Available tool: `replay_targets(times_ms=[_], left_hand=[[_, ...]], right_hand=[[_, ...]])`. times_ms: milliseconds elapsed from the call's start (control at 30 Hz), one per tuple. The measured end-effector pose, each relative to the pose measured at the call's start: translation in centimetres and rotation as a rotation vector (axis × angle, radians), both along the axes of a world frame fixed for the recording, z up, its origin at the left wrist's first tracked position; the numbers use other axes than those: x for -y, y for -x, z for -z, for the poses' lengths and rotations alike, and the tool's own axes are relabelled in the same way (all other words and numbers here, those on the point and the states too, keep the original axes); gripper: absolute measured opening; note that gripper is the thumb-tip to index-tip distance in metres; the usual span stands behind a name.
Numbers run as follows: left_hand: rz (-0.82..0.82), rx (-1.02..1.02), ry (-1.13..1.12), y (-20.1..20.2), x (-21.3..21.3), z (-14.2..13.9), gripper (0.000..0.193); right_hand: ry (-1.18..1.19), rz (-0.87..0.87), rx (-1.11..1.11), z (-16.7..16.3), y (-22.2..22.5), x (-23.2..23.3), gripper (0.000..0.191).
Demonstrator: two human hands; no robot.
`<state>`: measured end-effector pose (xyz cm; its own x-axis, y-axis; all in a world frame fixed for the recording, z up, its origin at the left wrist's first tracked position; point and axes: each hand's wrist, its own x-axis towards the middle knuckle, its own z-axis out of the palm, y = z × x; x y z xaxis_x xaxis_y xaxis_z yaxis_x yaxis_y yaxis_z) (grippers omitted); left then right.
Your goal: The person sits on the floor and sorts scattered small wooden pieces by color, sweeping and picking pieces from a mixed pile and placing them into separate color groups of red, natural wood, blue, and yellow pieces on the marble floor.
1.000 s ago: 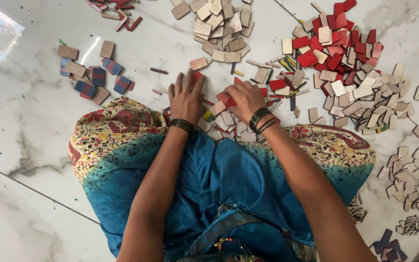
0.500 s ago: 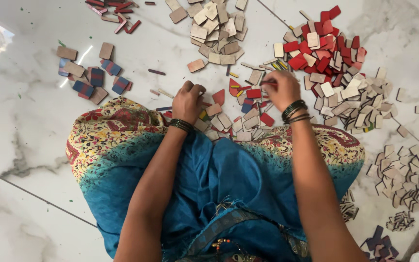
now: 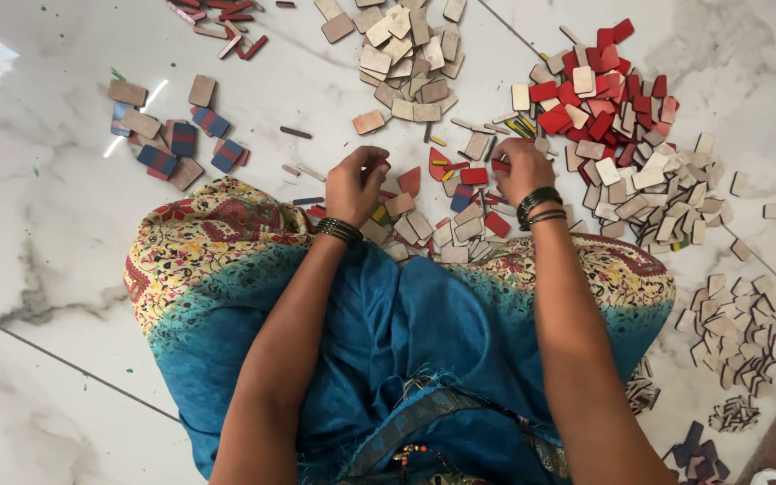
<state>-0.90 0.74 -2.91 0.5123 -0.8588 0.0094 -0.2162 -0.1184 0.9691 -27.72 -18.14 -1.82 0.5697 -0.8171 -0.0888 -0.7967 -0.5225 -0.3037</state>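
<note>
A scatter of small red and tan wooden tiles [image 3: 442,220] lies on the marble floor [image 3: 38,207] just beyond the blue patterned cloth [image 3: 388,323]. The left hand [image 3: 355,184] curls loosely over them; the right hand [image 3: 521,168] is bunched at red pieces, though whether either actually holds one cannot be told.

Left arm: reached forward and down, forearm bare, dark bangles at the wrist.
Left hand [image 3: 355,184]: fingers curled inward, knuckles up (whether the grip pinched anything could not be told).
Right arm: extended alongside, banded at the wrist.
Right hand [image 3: 521,169]: fingers bent down, tips hidden.
</note>
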Motion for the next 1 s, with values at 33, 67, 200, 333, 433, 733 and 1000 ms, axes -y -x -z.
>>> replay_targets(times_ms=[33,67,200,333,433,733,1000], left_hand=[[0.006,0.056,0.005,0.1,0.1,0.0,0.021],[0.002,0.081,-0.007,0.2,0.1,0.0,0.022],[-0.009,0.132,-0.045,0.2,-0.5,0.0,0.026],[-0.009,0.189,-0.006,-1.4,-2.4,0.0,0.027],[0.013,0.175,-0.057,-2.0,-2.8,0.3,0.027],[0.080,0.193,0.070,-1.1,-3.4,-0.4,0.054],[0.010,0.342,0.027,-0.3,-4.2,1.0,0.054]], right_hand=[[0.009,0.009,0.054,0.0,0.3,0.5,0.032],[0.019,0.019,0.108,-0.2,0.7,1.2,0.033],[0.147,0.168,0.223,-3.6,5.2,6.3,0.027],[0.322,0.066,0.512,-8.5,7.6,7.3,0.037],[0.390,0.039,0.426,-9.4,7.8,5.2,0.033],[-0.009,-0.330,0.047,-3.0,-2.4,-4.4,0.027],[0.046,-0.353,-0.084,0.1,-5.2,-5.0,0.039]])
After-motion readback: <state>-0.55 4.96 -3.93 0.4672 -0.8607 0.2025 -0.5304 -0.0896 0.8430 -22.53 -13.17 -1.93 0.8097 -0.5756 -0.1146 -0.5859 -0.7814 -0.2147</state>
